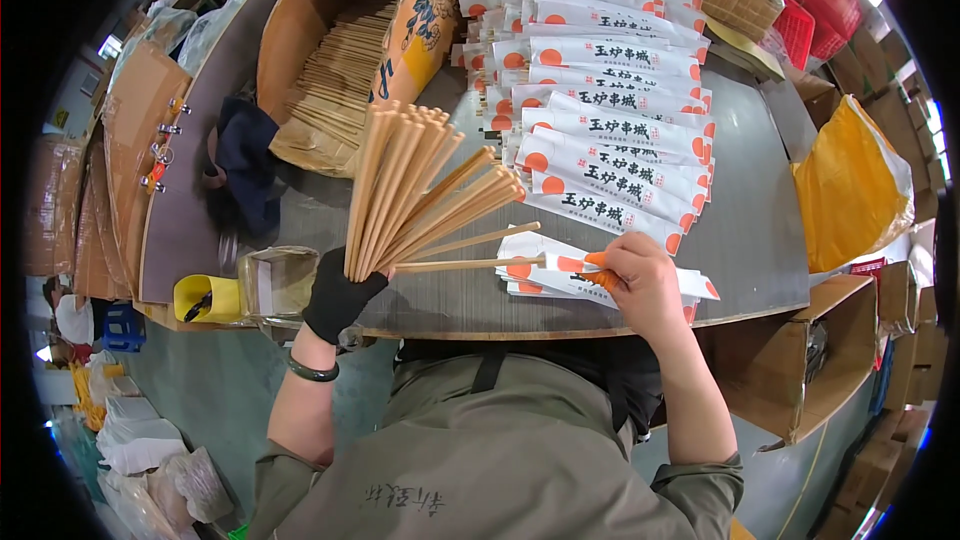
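My left hand [340, 298], in a black glove with bare fingertips, grips a fanned bundle of wooden chopsticks [400, 190] standing up from the fist. Low on the bundle, chopsticks [460, 264] point right, their tips at the mouth of a white paper chopstick sleeve [568, 264]. Whether the tips are inside it I cannot tell. My right hand [645, 280], with orange covers on its fingertips, pinches that sleeve. Under it lie more flat sleeves [520, 287] near the table's front edge. Beyond them, overlapping rows of white sleeves with orange dots [610, 125] cover the table.
An orange flowered carton [425, 15] with loose chopsticks [345, 70] lies at the back left. Dark cloth [245, 165], a yellow holder [208, 298] and a clear bin [278, 282] sit left. At right are a yellow sack [855, 185] and an open cardboard box [790, 360].
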The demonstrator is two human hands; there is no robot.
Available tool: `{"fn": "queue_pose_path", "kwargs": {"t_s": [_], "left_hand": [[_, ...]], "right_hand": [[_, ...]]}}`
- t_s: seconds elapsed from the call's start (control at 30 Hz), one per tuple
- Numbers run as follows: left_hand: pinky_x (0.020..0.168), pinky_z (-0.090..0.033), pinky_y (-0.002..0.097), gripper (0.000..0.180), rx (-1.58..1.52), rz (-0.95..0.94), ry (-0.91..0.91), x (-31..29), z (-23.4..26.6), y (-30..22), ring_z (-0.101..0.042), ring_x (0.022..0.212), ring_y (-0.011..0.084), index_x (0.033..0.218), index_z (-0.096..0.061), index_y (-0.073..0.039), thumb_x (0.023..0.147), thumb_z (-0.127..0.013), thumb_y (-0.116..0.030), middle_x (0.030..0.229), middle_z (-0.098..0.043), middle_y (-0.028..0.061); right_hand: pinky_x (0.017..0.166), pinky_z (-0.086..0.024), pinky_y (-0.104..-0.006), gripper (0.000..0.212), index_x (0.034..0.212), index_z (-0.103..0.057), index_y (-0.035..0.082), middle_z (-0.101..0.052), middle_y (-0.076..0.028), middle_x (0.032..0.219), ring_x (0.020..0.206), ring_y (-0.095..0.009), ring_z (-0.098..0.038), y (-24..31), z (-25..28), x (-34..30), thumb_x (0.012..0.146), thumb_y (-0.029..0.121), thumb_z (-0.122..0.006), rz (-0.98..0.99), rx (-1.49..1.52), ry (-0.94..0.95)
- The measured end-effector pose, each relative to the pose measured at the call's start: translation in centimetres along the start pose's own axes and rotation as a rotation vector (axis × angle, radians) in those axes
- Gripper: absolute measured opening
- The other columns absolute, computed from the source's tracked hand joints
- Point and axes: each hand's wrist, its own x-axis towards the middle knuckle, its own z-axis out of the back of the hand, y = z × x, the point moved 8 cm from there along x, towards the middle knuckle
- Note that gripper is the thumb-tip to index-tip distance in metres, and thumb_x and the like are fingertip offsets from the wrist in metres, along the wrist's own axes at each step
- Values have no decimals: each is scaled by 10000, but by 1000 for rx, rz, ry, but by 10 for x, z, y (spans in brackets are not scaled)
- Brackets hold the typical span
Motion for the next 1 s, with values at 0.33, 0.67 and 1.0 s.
{"fn": "queue_pose_path", "kwargs": {"t_s": [0.33,0.67,1.0], "left_hand": [[783,-487,279,140,-915,128,-127,25,-97,-57,-605,837,125,962,-627,-32,827,-657,-50,856,-634,22],[721,-509,270,277,-494,175,-221,14,-78,5,-629,827,113,1107,-662,-6,856,-700,-117,954,-686,60],[765,-529,330,317,-259,120,-324,-6,-33,23,-683,858,199,1076,-670,17,822,-737,-161,944,-715,116]], "right_hand": [[767,-476,-358,241,987,-666,68,-603,-66,946,899,-234,-587,57,-20,34,752,109,-706,354,-328,-106],[700,-484,-342,224,980,-630,-5,-554,-74,888,843,-233,-574,51,-80,-24,778,86,-667,341,-407,187],[610,-478,-345,159,866,-630,12,-571,-82,789,708,-241,-579,25,-50,-11,766,39,-750,107,5,-136]]}}
